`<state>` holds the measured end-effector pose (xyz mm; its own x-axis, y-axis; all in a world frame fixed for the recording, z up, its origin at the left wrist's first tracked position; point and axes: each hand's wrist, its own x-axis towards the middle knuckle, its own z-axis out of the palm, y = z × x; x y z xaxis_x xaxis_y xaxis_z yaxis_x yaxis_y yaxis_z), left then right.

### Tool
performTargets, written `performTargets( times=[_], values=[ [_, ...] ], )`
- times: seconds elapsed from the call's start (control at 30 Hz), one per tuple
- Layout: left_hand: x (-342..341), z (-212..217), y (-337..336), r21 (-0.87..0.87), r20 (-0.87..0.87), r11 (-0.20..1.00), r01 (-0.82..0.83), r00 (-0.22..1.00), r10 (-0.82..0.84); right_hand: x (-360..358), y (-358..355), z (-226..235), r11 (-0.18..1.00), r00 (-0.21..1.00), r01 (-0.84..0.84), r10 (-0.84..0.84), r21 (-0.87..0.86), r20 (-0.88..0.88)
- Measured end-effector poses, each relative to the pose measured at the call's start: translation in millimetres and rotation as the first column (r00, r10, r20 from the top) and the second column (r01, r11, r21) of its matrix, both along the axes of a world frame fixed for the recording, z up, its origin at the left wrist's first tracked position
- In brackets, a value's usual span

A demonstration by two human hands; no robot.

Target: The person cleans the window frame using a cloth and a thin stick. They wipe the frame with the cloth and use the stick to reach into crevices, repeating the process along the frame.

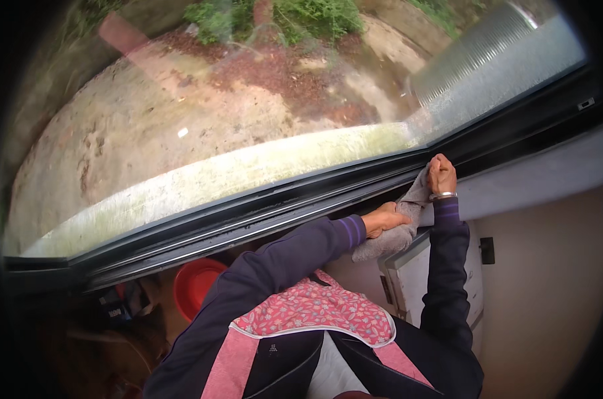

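Observation:
A grey cloth (400, 229) hangs from the black window track (261, 213) down over the white sill. My right hand (442, 174), with a metal bangle at the wrist, is closed on the cloth's upper end and presses it against the track. My left hand (385, 220) lies lower and to the left, gripping the bunched lower part of the cloth. Both arms wear dark purple sleeves, and a pink flowered apron covers my chest.
The large window pane (248, 106) looks out on bare ground and plants. A red basin (195, 284) sits below left in the dark. A white cabinet (414, 279) stands under the hands, and a small black fitting (487, 251) is on the beige wall.

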<state>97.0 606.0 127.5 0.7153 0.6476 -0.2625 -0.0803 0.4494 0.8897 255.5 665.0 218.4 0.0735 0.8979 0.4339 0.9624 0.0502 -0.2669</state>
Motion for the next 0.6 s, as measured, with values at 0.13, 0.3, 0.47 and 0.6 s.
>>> performTargets(
  times=[0.13, 0.3, 0.47, 0.6],
  values=[
    [-33, -2, 1, -0.060, 0.107, 0.983, 0.172, 0.980, -0.165, -29, 12, -23, 0.999, 0.963, -0.020, 0.006, 0.047, 0.269],
    [-113, 25, -42, 0.140, 0.065, 0.976, 0.170, 0.981, -0.180, -86, -39, -9, 0.889, 0.888, -0.438, 0.405, 0.132, 0.218],
    [-126, 55, -64, 0.281, 0.166, 0.915, 0.291, 0.924, -0.345, -75, -121, 4, 0.974, 0.511, -0.181, 0.210, 0.134, -0.834],
    [-96, 53, -53, 0.407, 0.385, 0.895, 0.181, 0.855, -0.348, -67, -116, -9, 0.925, 0.644, -0.024, 0.304, 0.379, -0.702]
  ],
)
